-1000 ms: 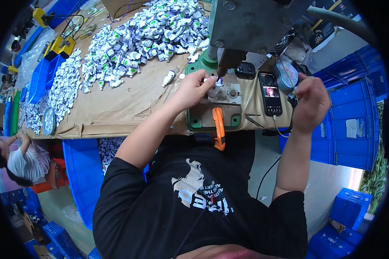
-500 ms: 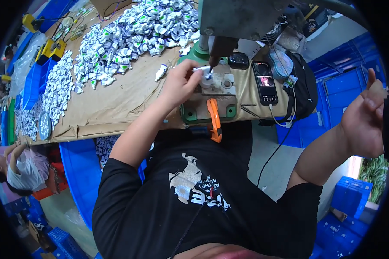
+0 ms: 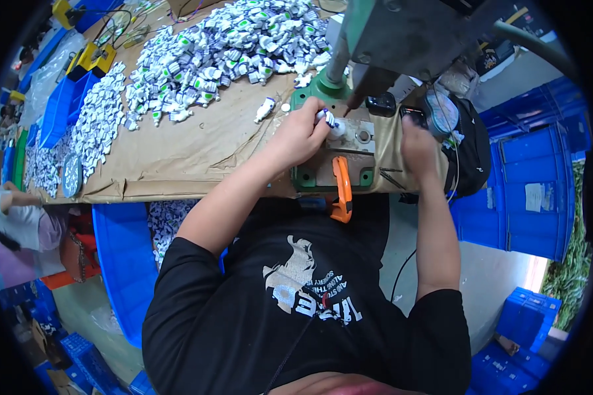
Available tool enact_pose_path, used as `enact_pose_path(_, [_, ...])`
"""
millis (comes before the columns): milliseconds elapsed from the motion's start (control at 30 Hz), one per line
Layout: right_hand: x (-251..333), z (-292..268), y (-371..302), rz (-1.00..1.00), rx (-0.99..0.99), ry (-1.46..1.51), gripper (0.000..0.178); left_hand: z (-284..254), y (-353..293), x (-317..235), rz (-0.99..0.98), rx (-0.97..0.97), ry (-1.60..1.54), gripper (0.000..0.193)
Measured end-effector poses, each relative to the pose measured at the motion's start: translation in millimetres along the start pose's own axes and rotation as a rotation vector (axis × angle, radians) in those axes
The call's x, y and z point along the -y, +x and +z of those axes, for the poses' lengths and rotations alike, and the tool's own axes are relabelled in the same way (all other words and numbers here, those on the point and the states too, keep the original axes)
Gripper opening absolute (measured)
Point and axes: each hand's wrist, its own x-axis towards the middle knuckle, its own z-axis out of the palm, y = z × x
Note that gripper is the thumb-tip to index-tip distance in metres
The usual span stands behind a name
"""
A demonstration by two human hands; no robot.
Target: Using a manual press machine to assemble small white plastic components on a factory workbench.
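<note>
My left hand (image 3: pixel 302 136) is closed around a small white figurine with blue stripes (image 3: pixel 327 118), pinched between thumb and fingers beside the metal fixture block (image 3: pixel 364 135). The fixture sits on the green base of a bench press (image 3: pixel 328 85), and the press's dark pointed tool (image 3: pixel 362 95) stands just above and to the right of the figurine. My right hand (image 3: pixel 419 148), smeared by motion, is over the phone (image 3: pixel 413 115) and covers most of it. Its fingers cannot be made out.
A large heap of similar figurines (image 3: pixel 230 52) covers the back of the paper-covered bench, with one lone figurine (image 3: pixel 264 110) nearer. An orange handle (image 3: pixel 342 187) juts over the front edge. Blue crates (image 3: pixel 530 191) stand at right. Another person (image 3: pixel 23 214) sits at far left.
My right hand has swung in from the far right to the phone. The figurine in my left hand has turned and come away from the press tool's tip. The view has shifted slightly.
</note>
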Motion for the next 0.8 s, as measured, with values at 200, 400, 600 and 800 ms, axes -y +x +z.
enact_pose_path(200, [30, -33, 4, 0.707, 0.149, 0.461, 0.042, -6, 0, -13, -0.119, 0.016, 0.015, 0.031])
enact_pose_path(400, [11, -32, -7, 0.594, 0.302, -0.329, 0.086, 1, 3, -5, -0.013, 0.013, -0.010, 0.026])
enact_pose_path(600, [10, -31, -10, 0.612, 0.287, -0.286, 0.088, 2, 6, -2, 0.107, 0.021, 0.136, 0.026])
enact_pose_path(800, [6, -36, -22, 0.593, 0.284, -0.261, 0.082, 5, 3, -4, 0.106, -0.003, 0.061, 0.028])
